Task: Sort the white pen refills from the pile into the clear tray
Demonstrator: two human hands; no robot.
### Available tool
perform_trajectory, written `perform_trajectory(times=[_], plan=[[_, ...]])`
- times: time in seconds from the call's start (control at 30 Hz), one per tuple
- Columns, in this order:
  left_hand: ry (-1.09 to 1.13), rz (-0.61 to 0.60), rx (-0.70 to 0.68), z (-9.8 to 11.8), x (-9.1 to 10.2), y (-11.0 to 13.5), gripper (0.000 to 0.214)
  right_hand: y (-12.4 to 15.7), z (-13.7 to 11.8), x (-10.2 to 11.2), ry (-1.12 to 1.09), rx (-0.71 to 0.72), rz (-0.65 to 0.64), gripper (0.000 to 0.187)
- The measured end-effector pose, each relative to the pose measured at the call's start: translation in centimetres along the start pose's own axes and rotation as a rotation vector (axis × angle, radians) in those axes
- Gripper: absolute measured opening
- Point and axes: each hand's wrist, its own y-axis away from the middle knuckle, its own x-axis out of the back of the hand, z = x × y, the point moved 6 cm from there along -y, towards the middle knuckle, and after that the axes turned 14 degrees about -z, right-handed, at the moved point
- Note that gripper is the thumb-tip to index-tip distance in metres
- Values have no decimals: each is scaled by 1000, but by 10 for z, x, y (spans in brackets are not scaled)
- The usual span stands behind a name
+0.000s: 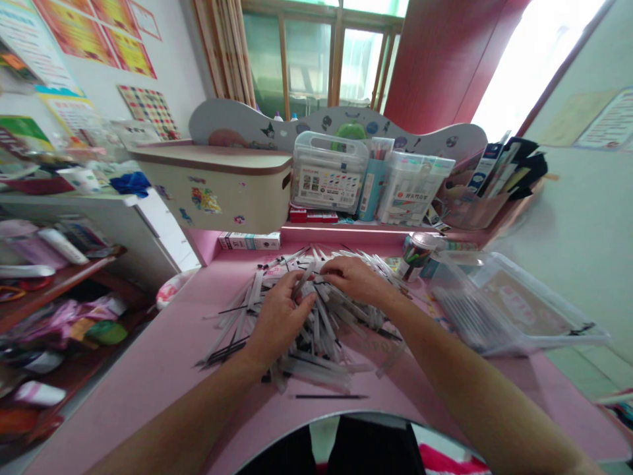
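Observation:
My left hand [281, 315] is closed around a translucent pen barrel [303, 280], which points up and away from me. Close beside it, my right hand [357, 282] has its fingers pinched together near the barrel's upper end; what lies between those fingertips is too small to make out. Under and around both hands spreads a heap of loose frosted pen barrels [324, 333] mixed with thin black pieces. Nearer to me, one thin dark refill-like stick [329, 396] lies crosswise on the pink desk [163, 389].
To the right sits a clear plastic box [465, 310] holding rows of slim pens, beside a clear lid-like tray [527, 300]. A lidded jar [418, 254] stands behind the heap. A cream storage bin [222, 194], marker cases [329, 178] and a pen holder [475, 201] line the raised shelf.

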Motion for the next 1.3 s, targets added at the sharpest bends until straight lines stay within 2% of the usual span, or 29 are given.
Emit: perform_trajectory(times=[0.1,0.2,0.3,0.4,0.5,0.57,0.63,0.7,0.77,0.87,1.07,1.3], plan=[[-67,-22,-15,1,-1,-1,27,12,-3,-3,-357,32,47,6],[0,-30,-42,3,-1,-1,16,19,-3,-11,-643,7,3,4],[-2,-37,-61,5,-1,-1,12,23,-2,-18,-804,5,-28,4],[-71,-60,-59,6,-2,-2,12,27,7,-26,-848,-55,-21,11],[-142,-51,-44,5,-2,-2,11,33,18,-21,-671,-93,121,17],[-165,-41,-50,5,-2,-3,9,37,24,-11,-451,-125,244,19],[-176,-43,-68,5,-2,-3,10,37,29,-1,-230,-184,288,21],[-198,-55,-86,5,-4,-4,14,29,32,4,-14,-236,199,23],[-235,-54,-97,5,-4,-4,19,16,34,6,157,-243,56,24],[-262,-40,-116,6,-3,-4,19,-8,35,4,253,-199,-89,24],[-243,-39,-123,8,-1,-3,20,-43,43,-11,346,-122,-246,31],[-242,-48,-120,9,0,-2,18,-47,46,-21,397,-71,-300,32]])
